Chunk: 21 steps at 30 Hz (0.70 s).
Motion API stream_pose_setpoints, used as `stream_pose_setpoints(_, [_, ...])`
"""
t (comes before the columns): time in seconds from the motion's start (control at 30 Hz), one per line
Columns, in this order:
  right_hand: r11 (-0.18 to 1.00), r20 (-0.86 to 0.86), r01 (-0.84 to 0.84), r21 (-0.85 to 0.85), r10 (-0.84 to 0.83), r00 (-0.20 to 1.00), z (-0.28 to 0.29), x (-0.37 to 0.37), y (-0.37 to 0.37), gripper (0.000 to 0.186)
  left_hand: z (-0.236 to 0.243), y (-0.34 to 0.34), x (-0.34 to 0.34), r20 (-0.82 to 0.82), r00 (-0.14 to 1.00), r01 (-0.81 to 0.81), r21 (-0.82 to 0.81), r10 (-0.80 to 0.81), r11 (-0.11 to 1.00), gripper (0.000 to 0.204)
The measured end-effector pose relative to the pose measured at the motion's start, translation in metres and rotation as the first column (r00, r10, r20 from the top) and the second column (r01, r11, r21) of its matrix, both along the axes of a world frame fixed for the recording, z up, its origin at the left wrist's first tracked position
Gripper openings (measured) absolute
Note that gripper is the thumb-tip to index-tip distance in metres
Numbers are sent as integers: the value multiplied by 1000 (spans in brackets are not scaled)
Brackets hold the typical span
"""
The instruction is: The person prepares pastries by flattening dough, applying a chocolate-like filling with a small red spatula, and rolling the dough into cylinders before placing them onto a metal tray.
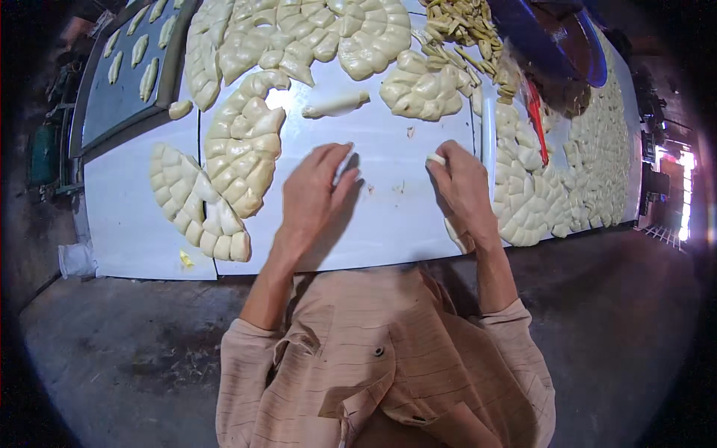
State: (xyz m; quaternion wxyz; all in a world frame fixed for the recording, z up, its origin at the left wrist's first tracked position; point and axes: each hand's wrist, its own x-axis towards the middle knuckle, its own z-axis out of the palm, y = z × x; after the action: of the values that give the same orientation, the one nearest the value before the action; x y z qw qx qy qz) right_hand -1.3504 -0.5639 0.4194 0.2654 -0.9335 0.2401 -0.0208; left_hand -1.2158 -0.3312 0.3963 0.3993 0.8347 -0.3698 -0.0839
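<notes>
White desk (388,231) panels run out of the frame at the far edge, so how far the dough there reaches cannot be told. Beyond the hands, toward that far edge, lies a pale dough roll (336,105), wholly in sight. The left hand (314,190) hovers over the middle of the desk, palm down, thumb parted from loosely curled fingers; its palm is hidden. The right hand (461,187) is curled, thumb near the index finger, with a pale bit at the tips too small to identify; whether it pinches anything cannot be told. Its wrist partly covers a dough piece (457,235) at the near edge.

Scored dough sheets (243,142) curve along the left of the desk, and a rounded dough mass (422,88) sits just beyond the right hand. Toward the far right corner, a blue bowl (594,56), cut off above, blocks the desk behind it; its brown contents are dim. Near it lie a red tool (535,123), its upper end unclear, and a heap of yellowish strips (463,22). Past the far left corner, a dark tray (127,89) of shaped rolls is also cropped.
</notes>
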Motion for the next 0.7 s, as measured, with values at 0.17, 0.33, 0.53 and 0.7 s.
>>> stream_pose_setpoints(0.17, [788, 100, -5, 615, -72, 992, 11, 13, 37, 30, 18, 2, -15, -174, 984, -37, -63, 25, 997, 37])
stream_pose_setpoints(0.33, [803, 182, -221, 553, 143, 973, -25, 26, 83, 28, 12, 31, -22, -13, 993, -114, -66, 114, 991, 32])
stream_pose_setpoints(0.53, [794, 117, -96, 600, 31, 993, -19, 23, 103, 28, 4, 54, -44, 130, 990, -51, 26, 47, 998, 30])
stream_pose_setpoints(0.7, [976, 116, -212, 43, 206, 972, -9, 17, 110, 31, 0, 59, -57, 168, 986, -13, 25, 9, 1000, 30])
